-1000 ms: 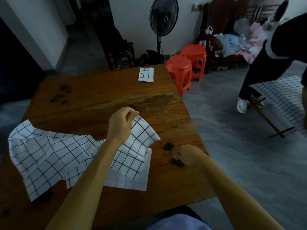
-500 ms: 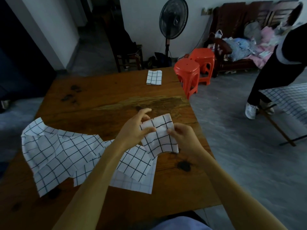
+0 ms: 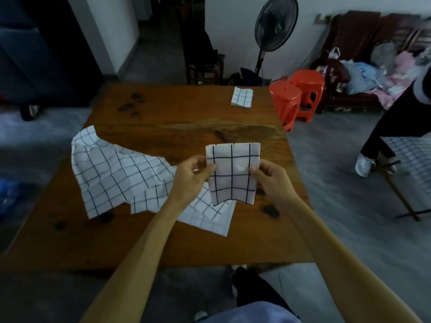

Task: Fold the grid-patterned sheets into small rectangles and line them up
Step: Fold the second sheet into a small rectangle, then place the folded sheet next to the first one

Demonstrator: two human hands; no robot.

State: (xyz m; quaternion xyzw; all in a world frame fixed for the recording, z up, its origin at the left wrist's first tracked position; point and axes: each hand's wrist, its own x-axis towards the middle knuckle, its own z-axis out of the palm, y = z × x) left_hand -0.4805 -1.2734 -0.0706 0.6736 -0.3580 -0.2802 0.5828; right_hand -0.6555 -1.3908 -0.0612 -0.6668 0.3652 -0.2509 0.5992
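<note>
Both hands pinch a folded grid sheet, held up over tabletop.

L hand (image 3: 190, 174) grip closed on left edge of the folded sheet (image 3: 233, 173), R hand (image 3: 270, 176) grip closed on its right edge; thumbs on front face. Sheet is off the surface, roughly upright, lower edge slightly curled. Under/left of the hands: pile of unfolded grid sheets (image 3: 121, 176) (rumpled, overlapping, count unclear) lying on the wooden tabletop (image 3: 163, 108). One finished folded rectangle (image 3: 242, 97) near far right edge, well apart from the pile. Beyond: orange stools (image 3: 296, 94), standing fan (image 3: 275, 22), another person's leg (image 3: 382, 134) at right.
</note>
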